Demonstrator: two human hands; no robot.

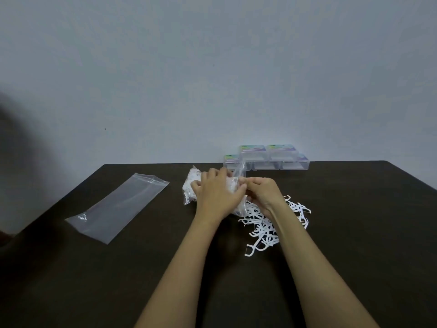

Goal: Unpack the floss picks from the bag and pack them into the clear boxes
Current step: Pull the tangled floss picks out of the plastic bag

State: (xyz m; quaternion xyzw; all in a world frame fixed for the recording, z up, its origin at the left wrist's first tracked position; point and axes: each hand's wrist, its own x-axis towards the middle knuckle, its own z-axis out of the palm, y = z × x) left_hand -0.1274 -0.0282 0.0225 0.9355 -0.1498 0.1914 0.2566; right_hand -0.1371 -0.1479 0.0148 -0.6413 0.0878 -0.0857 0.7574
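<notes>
- Head view, step in hand: the left hand (216, 194) presses down on a bag (192, 185) packed with floss picks, and the right hand (261, 191) pinches the bag's clear open end, which stands up between the 2 hands.
- Head view, place: the bag lies mid-table on the dark table (354, 233), its long axis running left-right and its mouth toward the right; a loose pile of floss picks (264, 229) sprawls just right of it, under the right wrist, pointing every way.
- Head view, surroundings: an empty bag (118, 207) lies flat well to the left; the clear boxes (267, 158) are stacked at the far edge, apparently shut.
- Next move, judged: tip or squeeze the remaining picks out, then open a box.
</notes>
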